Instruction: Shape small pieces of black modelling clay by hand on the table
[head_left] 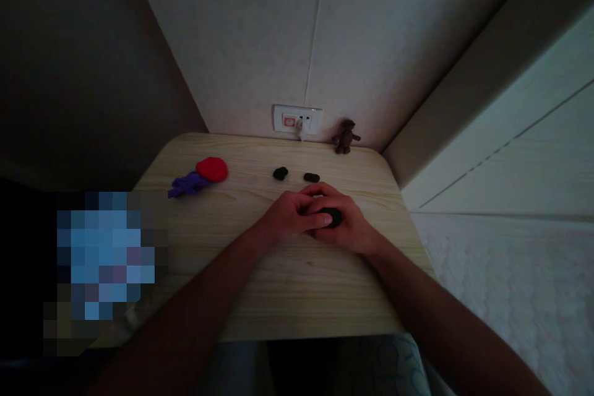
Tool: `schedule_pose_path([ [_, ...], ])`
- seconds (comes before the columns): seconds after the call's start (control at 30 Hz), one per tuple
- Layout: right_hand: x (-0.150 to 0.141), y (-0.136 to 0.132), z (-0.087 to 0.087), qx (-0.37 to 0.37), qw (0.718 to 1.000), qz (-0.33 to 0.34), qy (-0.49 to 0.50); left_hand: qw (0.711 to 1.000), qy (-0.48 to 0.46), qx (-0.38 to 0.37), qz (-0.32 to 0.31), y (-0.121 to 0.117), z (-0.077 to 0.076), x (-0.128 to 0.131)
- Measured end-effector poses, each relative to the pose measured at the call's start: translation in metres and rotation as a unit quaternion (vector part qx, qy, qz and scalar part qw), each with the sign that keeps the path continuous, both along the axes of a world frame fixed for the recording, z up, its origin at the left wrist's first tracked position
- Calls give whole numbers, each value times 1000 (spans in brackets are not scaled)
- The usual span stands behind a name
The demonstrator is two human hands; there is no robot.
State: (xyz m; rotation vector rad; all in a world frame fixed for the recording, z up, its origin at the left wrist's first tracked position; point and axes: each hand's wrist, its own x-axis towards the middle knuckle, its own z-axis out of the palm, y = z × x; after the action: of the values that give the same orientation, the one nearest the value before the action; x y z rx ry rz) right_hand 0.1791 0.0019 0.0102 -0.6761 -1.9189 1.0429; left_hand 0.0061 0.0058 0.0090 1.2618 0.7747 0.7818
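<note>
Lump (335,216), black, rounded, partly hidden, sits in the curled right hand (351,224); left hand (294,213) lays a thumb on it, grip unclear; table (306,297) spreads from them to the near edge.

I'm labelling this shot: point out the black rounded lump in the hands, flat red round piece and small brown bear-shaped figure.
Black rounded lump (336,216): head view, its exposed surface.
Flat red round piece (212,169): head view, its upper face.
Small brown bear-shaped figure (344,138): head view, its torso.
</note>
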Motion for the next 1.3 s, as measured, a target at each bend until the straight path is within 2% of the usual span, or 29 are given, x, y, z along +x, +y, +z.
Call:
schedule_pose_path([
  [0.1,1,0,1,2,1000,-22,2,999,-28,-7,16,1,-2,2],
  [0.27,1,-1,6,-10,996,-83,29,977,-159,-82,117,3,-5,7],
  [0.37,1,1,5,-22,995,-88,44,965,-186,-110,149,5,-4,8],
  [0.6,1,2,-1,-47,992,-89,74,969,-182,-109,127,4,2,7],
  [0.93,-3,1,-2,-133,978,-86,138,972,-173,-104,118,4,4,8],
  [1.3,-3,2,-5,-135,975,-114,131,976,-154,-96,117,5,0,7],
])
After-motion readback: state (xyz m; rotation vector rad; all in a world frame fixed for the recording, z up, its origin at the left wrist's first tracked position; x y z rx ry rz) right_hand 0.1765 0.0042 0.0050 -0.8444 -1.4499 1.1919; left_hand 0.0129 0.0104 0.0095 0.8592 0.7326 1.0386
